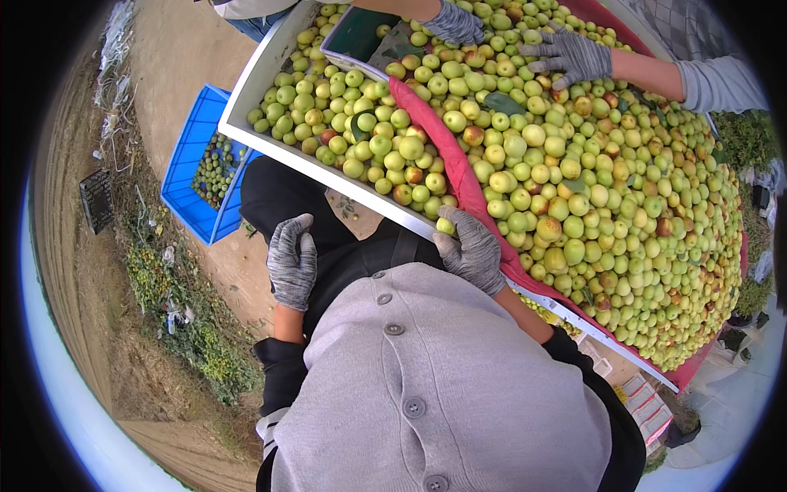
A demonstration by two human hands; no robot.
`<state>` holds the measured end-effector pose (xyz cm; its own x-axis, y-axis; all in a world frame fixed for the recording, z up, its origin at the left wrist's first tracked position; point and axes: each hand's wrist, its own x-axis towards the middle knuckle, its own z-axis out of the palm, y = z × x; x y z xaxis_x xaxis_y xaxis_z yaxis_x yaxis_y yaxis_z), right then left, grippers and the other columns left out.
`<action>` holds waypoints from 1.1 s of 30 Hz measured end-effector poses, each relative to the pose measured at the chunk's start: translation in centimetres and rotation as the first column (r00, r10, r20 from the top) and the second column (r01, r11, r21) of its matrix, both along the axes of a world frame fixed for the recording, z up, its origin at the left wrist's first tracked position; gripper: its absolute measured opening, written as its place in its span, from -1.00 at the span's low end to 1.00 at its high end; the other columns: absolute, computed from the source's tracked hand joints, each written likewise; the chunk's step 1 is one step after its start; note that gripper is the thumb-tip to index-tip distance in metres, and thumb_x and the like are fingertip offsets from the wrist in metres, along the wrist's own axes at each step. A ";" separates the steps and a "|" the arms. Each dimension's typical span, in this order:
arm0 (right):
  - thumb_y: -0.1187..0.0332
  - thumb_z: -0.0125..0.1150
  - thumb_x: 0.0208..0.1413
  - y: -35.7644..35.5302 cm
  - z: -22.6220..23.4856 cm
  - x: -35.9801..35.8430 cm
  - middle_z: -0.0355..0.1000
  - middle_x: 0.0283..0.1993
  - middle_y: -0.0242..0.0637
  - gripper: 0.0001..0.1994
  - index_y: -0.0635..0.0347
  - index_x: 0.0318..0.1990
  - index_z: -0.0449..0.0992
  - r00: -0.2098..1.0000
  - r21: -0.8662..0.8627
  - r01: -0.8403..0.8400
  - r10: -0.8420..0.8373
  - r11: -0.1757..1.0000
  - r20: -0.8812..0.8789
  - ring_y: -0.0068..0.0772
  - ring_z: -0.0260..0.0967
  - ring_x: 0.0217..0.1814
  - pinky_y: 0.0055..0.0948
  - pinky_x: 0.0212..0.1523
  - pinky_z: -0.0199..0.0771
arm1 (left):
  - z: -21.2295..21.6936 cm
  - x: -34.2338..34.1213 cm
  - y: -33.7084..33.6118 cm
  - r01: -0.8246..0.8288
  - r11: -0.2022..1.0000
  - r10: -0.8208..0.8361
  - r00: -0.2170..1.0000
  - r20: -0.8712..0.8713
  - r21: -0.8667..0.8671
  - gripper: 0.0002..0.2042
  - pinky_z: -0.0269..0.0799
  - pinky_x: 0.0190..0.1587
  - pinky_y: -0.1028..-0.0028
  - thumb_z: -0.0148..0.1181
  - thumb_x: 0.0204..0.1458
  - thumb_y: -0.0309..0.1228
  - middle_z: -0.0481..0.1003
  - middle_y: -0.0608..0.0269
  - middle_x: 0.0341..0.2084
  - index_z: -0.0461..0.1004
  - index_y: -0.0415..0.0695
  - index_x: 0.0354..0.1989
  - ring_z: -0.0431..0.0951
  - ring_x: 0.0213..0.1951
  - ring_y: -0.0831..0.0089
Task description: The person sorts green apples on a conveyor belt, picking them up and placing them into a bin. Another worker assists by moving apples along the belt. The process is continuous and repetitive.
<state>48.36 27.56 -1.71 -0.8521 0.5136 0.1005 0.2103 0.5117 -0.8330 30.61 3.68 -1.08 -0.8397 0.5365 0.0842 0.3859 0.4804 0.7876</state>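
Note:
My right hand (474, 252), in a grey striped knit glove, pinches one yellow-green jujube (445, 226) between thumb and fingers at the near edge of a white-rimmed tray (328, 170). My left hand (293, 261), gloved alike, is raised over my dark trousers, its fingers loosely bent and apart from the thumb; nothing shows in it. Jujubes (352, 123), some with brown patches, lie in the tray's left section. A rolled red cloth (447, 152) separates them from a much larger heap of jujubes (607, 197) on the right.
A blue crate (184, 176) with smaller, darker fruit stands on the ground left of the tray. Across the heap are one co-worker's gloved hand (455, 23) and another gloved hand (570, 57) with a grey sleeve. A green-lined container (361, 37) is at the tray's far side.

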 end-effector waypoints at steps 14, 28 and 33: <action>0.21 0.19 0.12 7.2 1.2 1.4 0.51 -0.17 -0.09 -0.67 0.19 -0.04 0.49 0.959 0.258 0.163 -0.214 0.952 0.184 -0.12 0.48 -0.12 -0.23 -0.06 0.47 | 0.8 -1.8 26.1 0.795 0.409 -0.912 0.373 -0.172 -0.447 -0.58 0.15 0.27 0.08 0.14 0.07 -0.31 0.31 0.17 0.21 0.42 0.13 0.16 0.22 0.26 0.02; 0.43 0.14 0.07 18.6 1.7 -6.7 0.43 0.00 -0.22 -0.81 0.15 -0.14 0.55 0.853 0.503 0.037 -0.289 0.864 0.434 -0.15 0.30 0.17 -0.21 0.08 0.43 | -2.9 -6.3 30.5 0.503 0.766 -0.527 0.848 0.058 -0.399 -0.51 0.39 0.07 0.20 0.31 -0.11 -0.43 0.41 0.02 -0.02 0.38 -0.09 0.08 0.42 0.05 0.01; 0.36 0.14 0.10 21.3 0.4 -11.9 0.49 -0.10 -0.17 -0.81 0.16 -0.15 0.54 0.657 0.246 -0.209 -0.050 0.947 0.752 -0.13 0.44 0.01 -0.18 0.05 0.48 | -3.2 -7.6 28.2 0.422 0.869 -0.489 0.809 -0.327 -0.257 -0.62 0.35 0.10 0.23 0.23 -0.01 -0.43 0.47 0.05 -0.06 0.45 -0.11 0.04 0.46 -0.01 0.09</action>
<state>36.43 48.82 -1.34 -0.7400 0.4969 -0.4534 0.6346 0.7392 -0.2256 22.99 31.90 -4.30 -0.4182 0.8830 0.2131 0.8377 0.2842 0.4664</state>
